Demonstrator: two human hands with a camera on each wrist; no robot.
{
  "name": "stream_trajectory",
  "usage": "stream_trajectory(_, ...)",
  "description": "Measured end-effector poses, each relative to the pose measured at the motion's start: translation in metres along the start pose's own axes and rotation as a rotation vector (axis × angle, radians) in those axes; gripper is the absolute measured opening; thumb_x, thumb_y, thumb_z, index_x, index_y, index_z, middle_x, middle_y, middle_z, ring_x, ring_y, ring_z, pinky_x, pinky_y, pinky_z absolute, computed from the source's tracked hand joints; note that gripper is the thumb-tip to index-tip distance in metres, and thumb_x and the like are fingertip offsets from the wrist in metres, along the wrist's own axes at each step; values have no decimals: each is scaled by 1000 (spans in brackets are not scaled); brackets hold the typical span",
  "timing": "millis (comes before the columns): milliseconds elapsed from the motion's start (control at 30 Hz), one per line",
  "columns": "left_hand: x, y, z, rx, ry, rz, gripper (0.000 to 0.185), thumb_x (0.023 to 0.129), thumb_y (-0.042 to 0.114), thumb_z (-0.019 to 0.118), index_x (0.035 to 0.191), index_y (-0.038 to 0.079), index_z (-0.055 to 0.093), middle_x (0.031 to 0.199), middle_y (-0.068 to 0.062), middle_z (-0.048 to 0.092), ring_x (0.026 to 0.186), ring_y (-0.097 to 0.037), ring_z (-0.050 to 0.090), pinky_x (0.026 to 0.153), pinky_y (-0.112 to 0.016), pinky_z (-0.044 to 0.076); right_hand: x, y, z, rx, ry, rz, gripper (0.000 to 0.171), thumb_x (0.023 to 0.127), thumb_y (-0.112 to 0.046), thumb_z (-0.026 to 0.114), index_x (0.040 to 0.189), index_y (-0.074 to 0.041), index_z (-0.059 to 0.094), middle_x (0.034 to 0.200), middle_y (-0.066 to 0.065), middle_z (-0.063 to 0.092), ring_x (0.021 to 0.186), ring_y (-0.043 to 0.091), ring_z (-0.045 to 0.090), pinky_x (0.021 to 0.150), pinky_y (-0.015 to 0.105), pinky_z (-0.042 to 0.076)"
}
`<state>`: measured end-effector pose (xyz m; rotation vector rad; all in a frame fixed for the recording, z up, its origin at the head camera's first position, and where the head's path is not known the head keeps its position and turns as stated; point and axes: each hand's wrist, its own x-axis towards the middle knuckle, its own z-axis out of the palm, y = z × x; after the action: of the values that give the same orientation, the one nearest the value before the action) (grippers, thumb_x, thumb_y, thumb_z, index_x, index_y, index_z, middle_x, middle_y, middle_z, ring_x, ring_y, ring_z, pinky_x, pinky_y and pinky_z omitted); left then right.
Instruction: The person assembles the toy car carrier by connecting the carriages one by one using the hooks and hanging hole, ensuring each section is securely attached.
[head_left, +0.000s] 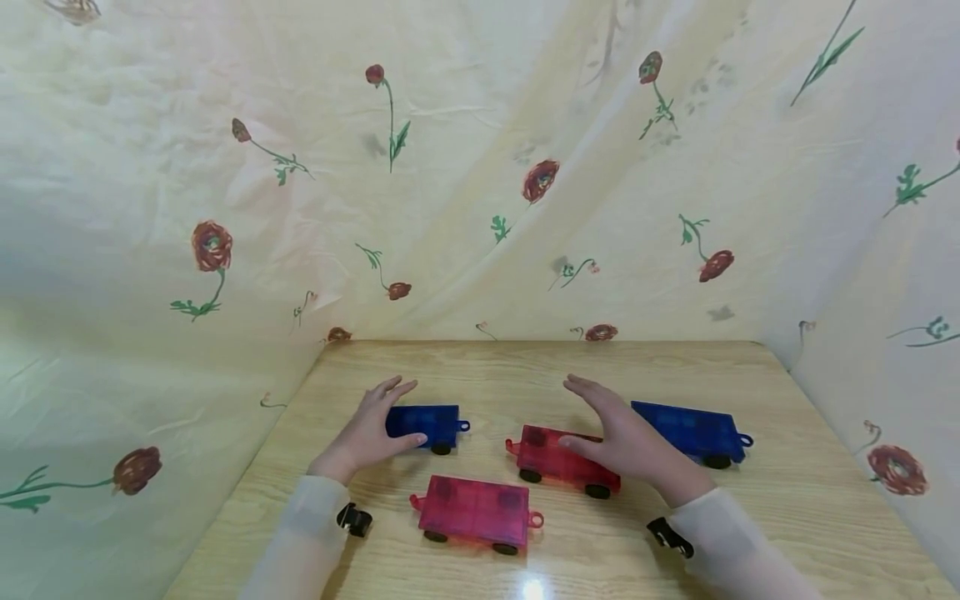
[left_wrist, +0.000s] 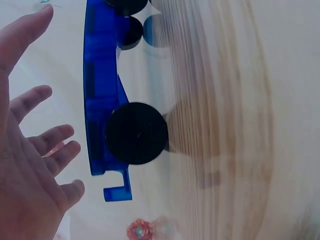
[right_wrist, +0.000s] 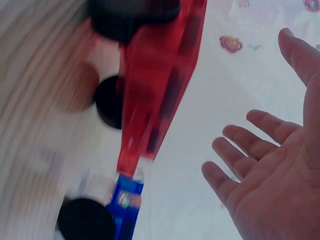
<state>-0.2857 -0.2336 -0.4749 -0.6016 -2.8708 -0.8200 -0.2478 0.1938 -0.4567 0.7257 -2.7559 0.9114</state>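
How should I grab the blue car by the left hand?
Probably pinch the blue car across its flat body, coming from above. The left hand is open beside it. The plate is thin and wide, standing on its wheels, so the long edges give fingers a good hold.

A: What fills the left of the frame?
B: The left hand [left_wrist: 27, 165], palm showing, fingers [left_wrist: 47, 140] spread and relaxed, holding nothing.

A: And beside it?
B: A blue car [left_wrist: 102, 107], seen edge-on, just beside the fingertips; contact cannot be judged. A black wheel [left_wrist: 136, 133] faces the camera, a second wheel [left_wrist: 129, 35] near the top. A blue hook [left_wrist: 119, 190] projects from its lower end.

A: The surface?
B: A wooden table [left_wrist: 225, 125], blurred.
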Motion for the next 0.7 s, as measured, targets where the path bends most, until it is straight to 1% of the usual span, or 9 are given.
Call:
stream_trajectory(33,0,1,1,-9,-5,7,88,77,52,77,151,32,33,157,-6,20,141,-40,15,102,-66,27,0,-3,2,1,-5,-4,86,81,-53,72,152,-31,29,155,-4,28,140,26,28,104,55,33)
stream_trajectory(167,1,3,4,-14,-30,34,84,76,55,76,147,28,40,155,-8,26,141,-40,16,107,-65,17,0,-15,11,18,-40,-17,83,81,-51,74,150,-32,32,153,-6,31,138,23,32,104,53,35)
stream_trajectory(233,1,3,6,-15,-44,38,82,76,57,75,146,29,42,154,-8,28,142,-38,17,109,-64,13,1,-20,16,16,-55,-22,83,81,-51,74,150,-32,33,152,-8,31,137,21,33,104,51,36)
stream_trajectory(367,0,5,10,-23,-65,30,81,77,58,73,146,33,40,154,-8,29,142,-38,16,108,-64,15,0,-27,25,8,-81,-21,82,80,-51,74,149,-33,35,151,-11,33,137,19,33,105,49,36)
stream_trajectory(467,0,6,12,-25,-72,17,78,78,57,73,145,35,40,154,-6,29,142,-41,14,107,-64,17,0,-32,30,-1,-98,-41,80,81,-52,73,149,-34,35,151,-10,34,137,21,33,105,49,35)
stream_trajectory(567,-1,7,14,-28,-76,11,75,78,56,74,143,36,43,152,-2,31,142,-42,13,109,-63,16,-1,-38,36,-5,-118,-73,80,80,-60,69,148,-35,35,150,-10,35,136,20,34,105,48,35)
stream_trajectory(700,0,8,16,-37,-91,16,72,78,52,75,141,36,45,150,-1,35,143,-38,14,111,-60,13,-2,-49,43,0,-169,-104,77,80,-62,67,147,-36,36,148,-10,36,133,16,37,103,44,39)
